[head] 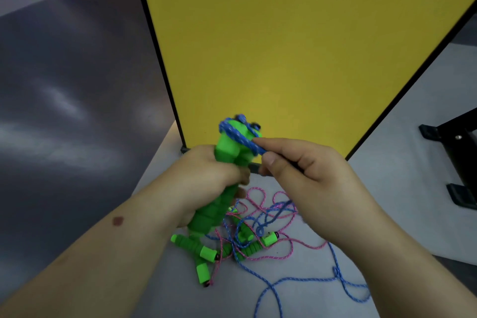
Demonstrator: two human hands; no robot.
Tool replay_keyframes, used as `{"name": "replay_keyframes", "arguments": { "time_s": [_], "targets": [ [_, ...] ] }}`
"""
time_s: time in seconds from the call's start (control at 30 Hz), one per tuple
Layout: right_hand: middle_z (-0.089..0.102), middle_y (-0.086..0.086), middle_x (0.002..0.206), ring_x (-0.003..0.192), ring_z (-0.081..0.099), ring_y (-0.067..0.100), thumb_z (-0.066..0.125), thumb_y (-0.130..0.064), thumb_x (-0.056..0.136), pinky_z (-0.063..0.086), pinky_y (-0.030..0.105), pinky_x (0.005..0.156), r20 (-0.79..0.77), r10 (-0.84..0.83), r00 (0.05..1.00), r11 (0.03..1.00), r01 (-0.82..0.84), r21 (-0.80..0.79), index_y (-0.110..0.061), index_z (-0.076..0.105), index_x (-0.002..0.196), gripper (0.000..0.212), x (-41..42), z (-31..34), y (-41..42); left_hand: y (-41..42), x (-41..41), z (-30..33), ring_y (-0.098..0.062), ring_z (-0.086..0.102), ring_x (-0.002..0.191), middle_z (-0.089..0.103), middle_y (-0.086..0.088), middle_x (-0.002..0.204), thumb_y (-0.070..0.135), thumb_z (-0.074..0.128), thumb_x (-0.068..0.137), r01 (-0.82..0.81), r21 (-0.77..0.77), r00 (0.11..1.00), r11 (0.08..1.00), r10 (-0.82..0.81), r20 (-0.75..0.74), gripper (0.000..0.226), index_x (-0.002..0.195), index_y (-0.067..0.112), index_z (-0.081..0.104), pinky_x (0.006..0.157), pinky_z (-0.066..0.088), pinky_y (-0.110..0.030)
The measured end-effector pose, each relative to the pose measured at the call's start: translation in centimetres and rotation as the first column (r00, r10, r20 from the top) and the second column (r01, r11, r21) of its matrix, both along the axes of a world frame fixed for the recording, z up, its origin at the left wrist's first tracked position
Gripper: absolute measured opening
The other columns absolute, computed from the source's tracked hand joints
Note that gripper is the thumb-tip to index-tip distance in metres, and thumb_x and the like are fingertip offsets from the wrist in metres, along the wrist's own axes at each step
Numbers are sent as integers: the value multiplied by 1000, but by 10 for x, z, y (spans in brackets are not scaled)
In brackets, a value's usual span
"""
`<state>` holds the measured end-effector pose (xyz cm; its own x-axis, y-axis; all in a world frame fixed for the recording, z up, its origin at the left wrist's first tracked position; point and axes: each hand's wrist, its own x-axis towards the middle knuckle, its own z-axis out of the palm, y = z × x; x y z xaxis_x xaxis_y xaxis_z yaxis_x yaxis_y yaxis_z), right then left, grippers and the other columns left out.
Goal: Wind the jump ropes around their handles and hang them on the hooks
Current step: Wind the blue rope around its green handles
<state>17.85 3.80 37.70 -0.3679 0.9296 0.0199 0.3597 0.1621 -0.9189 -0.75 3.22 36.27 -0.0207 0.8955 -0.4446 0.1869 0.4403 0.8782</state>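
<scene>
Head view: spare green handles [206, 253] and pink rope [260, 199] lying tangled at 6 o'clock. Left hand [206, 175] clenching paired green handles [227, 152] upright; right hand [304, 170] pinching blue rope [242, 138], looping it at 12 o'clock. Cord looking light, limp, slip-prone; grip near wraps. Yellow panel [296, 46] standing beyond.

A pale grey floor [402, 209] carries everything here. On it, near the middle, lies a tangle of pink rope [280, 248] and blue rope [304, 279] mixed with several green handles [204, 250], the blue rope trailing off to the near right. Farther back a yellow panel [296, 46] stands upright on the floor, with a black bracket [459, 152] at the far right.
</scene>
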Motion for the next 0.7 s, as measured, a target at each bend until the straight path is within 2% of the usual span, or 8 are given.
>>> {"name": "replay_keyframes", "arguments": {
  "time_s": [0.07,0.13,0.27,0.37,0.47,0.53,0.6,0.7],
  "targets": [
    [66,-17,67,53,51,-3,61,-27,99,37,9,52,-13,-28,1000,1000,28,8,-35,77,92,19,6,0,6,1,-2,6,-27,76,77,78,-18,94,9,73,85,-77,-48,937,996,88,339,21,104,-1,74,71,63,-42],
    [55,-8,62,52,41,9,63,-38,96,36,25,51,2,-58,998,998,58,-34,-31,76,86,19,12,-2,11,2,-10,11,-21,76,73,77,-11,88,12,77,76,-23,-60,820,998,53,570,23,96,0,77,65,64,-34],
    [37,12,66,61,30,32,64,-63,77,30,44,56,-8,-65,998,979,62,-195,-27,78,87,40,19,-4,15,-3,-28,13,-23,75,76,75,-11,88,22,92,65,230,111,673,967,-241,699,36,93,4,80,68,63,-37],
    [41,20,62,55,29,27,74,-60,74,27,38,50,59,-84,995,978,94,-185,-26,78,80,35,23,-3,17,-5,-35,12,-31,73,83,76,-20,97,16,81,77,440,173,756,881,-467,458,26,101,6,79,75,61,-44],
    [45,-3,46,40,31,11,77,-33,84,26,23,42,88,-130,988,982,141,-129,-24,75,70,17,20,-5,17,-9,-31,15,-30,74,92,78,-16,107,8,73,89,607,85,775,790,-612,160,18,107,8,74,83,60,-47],
    [65,0,53,44,50,11,76,-24,85,43,28,45,91,-86,992,986,98,-136,-21,78,72,13,15,-5,16,-10,-25,18,-17,76,93,80,3,103,17,78,88,723,-30,683,690,-721,-117,22,108,22,72,88,62,-43],
    [75,7,71,60,66,28,79,-28,86,57,41,59,84,-10,996,986,24,-164,-25,80,77,10,13,-4,12,-12,-19,20,-10,73,91,77,12,98,39,80,81,767,-213,480,606,-761,-436,28,106,37,67,89,60,-42],
    [78,4,84,85,71,33,78,-38,86,59,48,77,108,80,991,986,-63,-154,-34,81,86,5,12,-3,9,-16,-5,7,-14,65,81,65,7,87,44,70,81,686,-328,292,649,-659,-693,19,93,34,59,78,59,-37]
  ]
}}
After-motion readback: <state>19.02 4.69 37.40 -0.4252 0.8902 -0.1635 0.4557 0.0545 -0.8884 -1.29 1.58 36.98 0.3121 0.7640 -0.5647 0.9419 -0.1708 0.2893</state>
